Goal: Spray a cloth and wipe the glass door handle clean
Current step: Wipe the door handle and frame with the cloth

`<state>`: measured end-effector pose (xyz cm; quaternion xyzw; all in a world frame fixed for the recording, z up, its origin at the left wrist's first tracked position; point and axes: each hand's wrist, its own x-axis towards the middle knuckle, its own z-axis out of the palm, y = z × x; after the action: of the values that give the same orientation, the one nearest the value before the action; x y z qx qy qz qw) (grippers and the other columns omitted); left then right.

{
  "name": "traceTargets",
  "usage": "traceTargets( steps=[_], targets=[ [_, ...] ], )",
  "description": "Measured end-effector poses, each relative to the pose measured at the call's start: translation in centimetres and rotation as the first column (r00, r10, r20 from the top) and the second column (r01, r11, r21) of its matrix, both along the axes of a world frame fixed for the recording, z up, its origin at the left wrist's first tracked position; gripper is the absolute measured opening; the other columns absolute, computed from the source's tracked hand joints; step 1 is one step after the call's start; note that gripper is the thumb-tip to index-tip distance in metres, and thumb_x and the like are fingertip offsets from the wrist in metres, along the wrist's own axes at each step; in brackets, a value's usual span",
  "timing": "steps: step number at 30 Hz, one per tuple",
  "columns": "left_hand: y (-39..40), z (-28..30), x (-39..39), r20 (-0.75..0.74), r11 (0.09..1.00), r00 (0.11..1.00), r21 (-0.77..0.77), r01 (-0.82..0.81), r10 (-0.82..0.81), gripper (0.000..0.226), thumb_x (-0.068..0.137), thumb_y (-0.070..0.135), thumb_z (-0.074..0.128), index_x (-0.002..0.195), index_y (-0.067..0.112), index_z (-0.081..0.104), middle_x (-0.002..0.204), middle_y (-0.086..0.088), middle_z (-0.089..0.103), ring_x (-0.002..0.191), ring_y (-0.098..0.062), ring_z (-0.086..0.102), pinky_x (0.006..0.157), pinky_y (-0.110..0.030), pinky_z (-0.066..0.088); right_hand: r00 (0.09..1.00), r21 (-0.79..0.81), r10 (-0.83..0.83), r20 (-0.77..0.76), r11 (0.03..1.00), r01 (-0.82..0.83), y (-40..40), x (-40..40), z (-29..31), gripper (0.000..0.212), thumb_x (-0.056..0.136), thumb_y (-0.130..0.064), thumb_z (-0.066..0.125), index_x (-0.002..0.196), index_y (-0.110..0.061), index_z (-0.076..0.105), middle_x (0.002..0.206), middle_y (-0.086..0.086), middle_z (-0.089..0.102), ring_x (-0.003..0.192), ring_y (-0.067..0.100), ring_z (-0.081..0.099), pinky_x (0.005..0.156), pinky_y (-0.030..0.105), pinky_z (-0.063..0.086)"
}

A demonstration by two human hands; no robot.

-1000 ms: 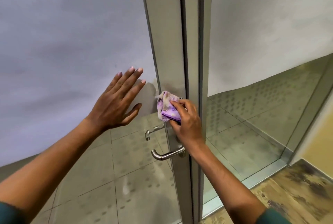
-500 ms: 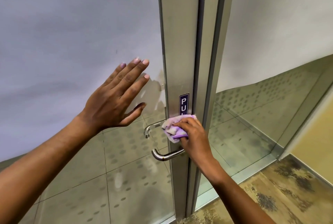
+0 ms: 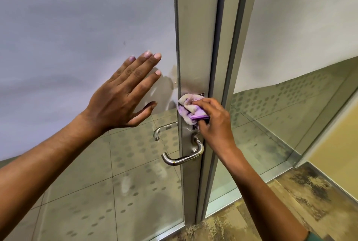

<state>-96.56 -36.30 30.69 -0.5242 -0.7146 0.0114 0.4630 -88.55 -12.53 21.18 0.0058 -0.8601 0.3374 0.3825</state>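
My right hand (image 3: 215, 122) holds a crumpled purple and white cloth (image 3: 188, 110) pressed against the metal door frame (image 3: 193, 47), over the small sign just above the handle. The steel lever handle (image 3: 182, 156) sticks out to the left below the cloth, untouched. My left hand (image 3: 124, 93) lies flat with fingers spread on the frosted glass door (image 3: 77, 27), left of the frame. A second handle (image 3: 160, 129) shows through the glass on the far side. No spray bottle is in view.
To the right of the frame stands a fixed glass panel (image 3: 290, 47), frosted above and clear below. A yellow wall (image 3: 337, 143) rises at the far right. The mottled floor (image 3: 290, 202) spreads at the bottom right.
The cloth in my right hand has gone down the frame and come back up over the sign. The view has shifted closer. My left hand stays flat on the glass.
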Motion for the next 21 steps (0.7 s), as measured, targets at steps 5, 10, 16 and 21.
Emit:
traceTargets(
  steps=[5,10,16,21],
  targets=[
    [0.0,0.1,0.0,-0.001,1.0,1.0,-0.002,0.011,-0.011,0.064,0.096,0.031,0.057,0.146,-0.002,0.035,0.156,-0.03,0.035,0.148,-0.045,0.033,0.121,-0.056,0.032,0.994,-0.033,0.02,0.106,0.999,-0.016,-0.1,0.0,-2.6,0.043,0.071,0.006,0.068,0.105,-0.02,0.069,0.11,0.0,0.062,0.101,0.017,0.06,0.092,0.031,0.052],
    [0.1,0.1,0.1,-0.003,1.0,1.0,0.001,0.02,-0.02,0.065,0.096,0.031,0.058,0.146,-0.002,0.036,0.156,-0.03,0.035,0.148,-0.044,0.034,0.121,-0.056,0.033,0.978,0.035,0.049,0.2,0.998,-0.057,-0.5,0.0,-5.0,0.038,0.072,0.007,0.067,0.1,-0.018,0.069,0.103,0.0,0.062,0.098,0.02,0.055,0.087,0.035,0.051],
    [0.1,0.3,0.1,-0.013,1.0,1.0,-0.004,0.023,-0.023,0.065,0.096,0.032,0.058,0.147,-0.002,0.035,0.156,-0.029,0.035,0.149,-0.043,0.033,0.12,-0.057,0.034,0.98,0.066,0.065,0.189,0.995,-0.078,-0.7,0.2,-5.6,0.036,0.072,0.004,0.068,0.1,-0.018,0.07,0.102,0.001,0.063,0.098,0.019,0.053,0.084,0.024,0.044],
    [-0.1,-0.1,0.0,-0.015,1.0,1.0,-0.006,0.018,-0.018,0.065,0.097,0.033,0.057,0.147,-0.003,0.035,0.156,-0.029,0.035,0.148,-0.043,0.034,0.118,-0.058,0.036,0.961,0.014,0.133,0.242,0.99,-0.141,-0.8,0.3,-5.5,0.035,0.073,0.001,0.069,0.102,-0.018,0.07,0.105,-0.001,0.064,0.099,0.015,0.054,0.087,0.031,0.05]
  ],
)
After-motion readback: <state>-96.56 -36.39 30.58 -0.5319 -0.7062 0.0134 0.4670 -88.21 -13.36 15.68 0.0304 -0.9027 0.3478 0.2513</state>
